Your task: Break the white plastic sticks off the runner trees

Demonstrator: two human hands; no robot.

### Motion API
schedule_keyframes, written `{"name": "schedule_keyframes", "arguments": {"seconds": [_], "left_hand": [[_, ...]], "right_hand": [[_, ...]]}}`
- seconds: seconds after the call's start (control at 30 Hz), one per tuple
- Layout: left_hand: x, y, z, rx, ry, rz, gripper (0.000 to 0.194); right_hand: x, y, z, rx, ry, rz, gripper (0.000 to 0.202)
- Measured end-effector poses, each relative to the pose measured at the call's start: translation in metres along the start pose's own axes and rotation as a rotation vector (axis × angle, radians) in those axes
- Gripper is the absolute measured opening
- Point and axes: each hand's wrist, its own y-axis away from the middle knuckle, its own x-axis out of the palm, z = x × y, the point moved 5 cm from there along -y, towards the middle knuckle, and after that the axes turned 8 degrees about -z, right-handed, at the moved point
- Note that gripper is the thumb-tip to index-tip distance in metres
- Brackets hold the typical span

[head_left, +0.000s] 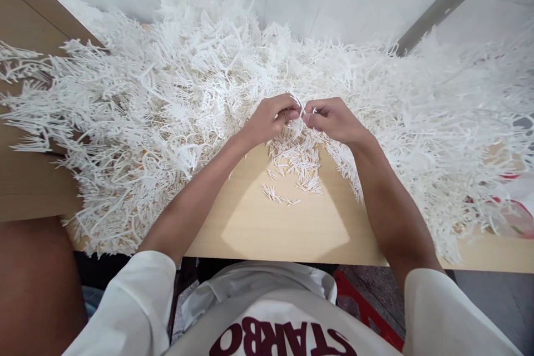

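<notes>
My left hand [272, 118] and my right hand [334, 118] meet above the table's middle, fingertips pinched. Between them is a thin white branched plastic strand [301, 107], curving upward from the left fingertips. The right thumb and index finger close on its other side. Just below the hands lies a loose spread of small white sticks [298, 158], with a few scattered nearer to me. Behind and on both sides rises a large heap of similar white branched strands [200, 72], tangled together.
The pale wooden table [283, 233] has its front edge close to my body. A brown wooden panel [25, 178] stands at the left. A grey metal bar [450, 5] slants at the back right, before a tiled wall [334, 0]. Red-rimmed clear plastic [515, 217] lies at the right.
</notes>
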Motion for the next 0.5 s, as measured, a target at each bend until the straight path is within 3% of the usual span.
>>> {"name": "schedule_keyframes", "arguments": {"seconds": [0.1,0.27,0.4,0.5], "left_hand": [[0.001,0.001,0.001,0.008,0.040,0.012,0.029],[0.007,0.005,0.015,-0.108,0.146,0.006,0.036],[0.001,0.005,0.014,-0.166,0.163,-0.033,0.039],[-0.003,0.004,0.013,-0.226,0.228,-0.037,0.040]], "right_hand": [[0.000,-0.001,-0.001,-0.027,-0.071,0.031,0.022],[0.002,0.000,0.004,-0.031,-0.044,0.081,0.024],[0.002,-0.001,-0.002,0.082,0.020,-0.034,0.034],[0.003,-0.002,-0.005,0.086,0.091,-0.074,0.044]]}}
